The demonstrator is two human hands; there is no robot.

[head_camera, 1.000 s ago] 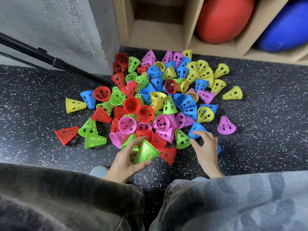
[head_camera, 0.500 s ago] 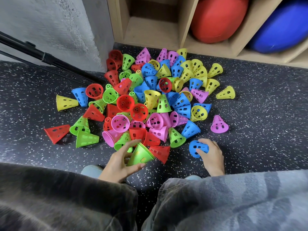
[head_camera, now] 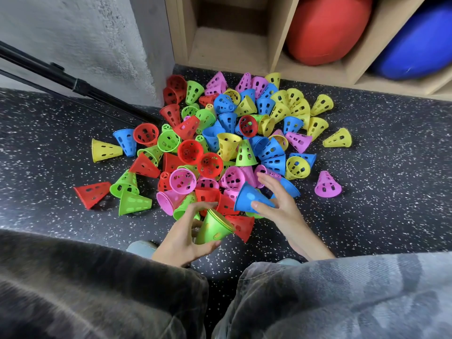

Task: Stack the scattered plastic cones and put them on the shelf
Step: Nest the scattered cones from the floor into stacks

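A green stack [head_camera: 215, 228] is gripped by the left hand [head_camera: 186, 237] and a blue cone [head_camera: 253, 198] pinched by the right hand [head_camera: 281, 204], above the floor pile [head_camera: 234, 143]; axes should be aligned before nesting.

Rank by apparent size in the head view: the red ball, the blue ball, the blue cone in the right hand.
1. Red ball and blue ball: largest; both cropped by shelf and frame, so unranked.
2. Blue cone in the right hand: far smaller, though nearer.
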